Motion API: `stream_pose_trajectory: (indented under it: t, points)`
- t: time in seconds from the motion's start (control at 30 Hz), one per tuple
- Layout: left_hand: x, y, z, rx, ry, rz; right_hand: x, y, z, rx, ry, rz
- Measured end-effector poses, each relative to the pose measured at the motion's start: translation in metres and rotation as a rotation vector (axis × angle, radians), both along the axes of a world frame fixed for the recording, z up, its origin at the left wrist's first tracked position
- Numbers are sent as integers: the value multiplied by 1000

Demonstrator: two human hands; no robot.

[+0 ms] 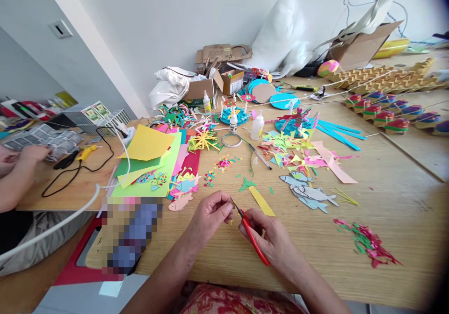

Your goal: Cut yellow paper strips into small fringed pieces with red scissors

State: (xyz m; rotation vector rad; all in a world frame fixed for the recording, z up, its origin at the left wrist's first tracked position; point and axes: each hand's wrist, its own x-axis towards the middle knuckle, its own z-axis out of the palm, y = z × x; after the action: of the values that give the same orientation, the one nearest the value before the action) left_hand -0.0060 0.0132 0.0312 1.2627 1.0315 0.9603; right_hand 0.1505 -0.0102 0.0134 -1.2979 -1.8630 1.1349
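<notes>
Cluttered wooden table (224, 260), pale wall (182, 19) behind, forearms (164, 272) angled inward, right hand (269, 233) wrapped around red scissors (254, 241), left hand (210, 215) pinched together beside the blades (237, 207), on what I can't tell, yellow strip (261, 201) just beyond.

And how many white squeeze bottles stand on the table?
3: one bottle in front of the cardboard box, a second bottle behind the grey ring, a third bottle to its right. More may be hidden.
</notes>
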Motion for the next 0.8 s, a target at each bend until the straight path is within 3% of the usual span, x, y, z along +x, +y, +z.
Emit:
stream_pose_trajectory:
  t: [0.6, 0.8]
  points:
    - [-7, 0, -2, -61, -30, 9, 3, -3, 3, 4, -58, -8]
    - [-9, 0, 1, -40, -22, -20, 6, -3, 6, -18, -68, 57]
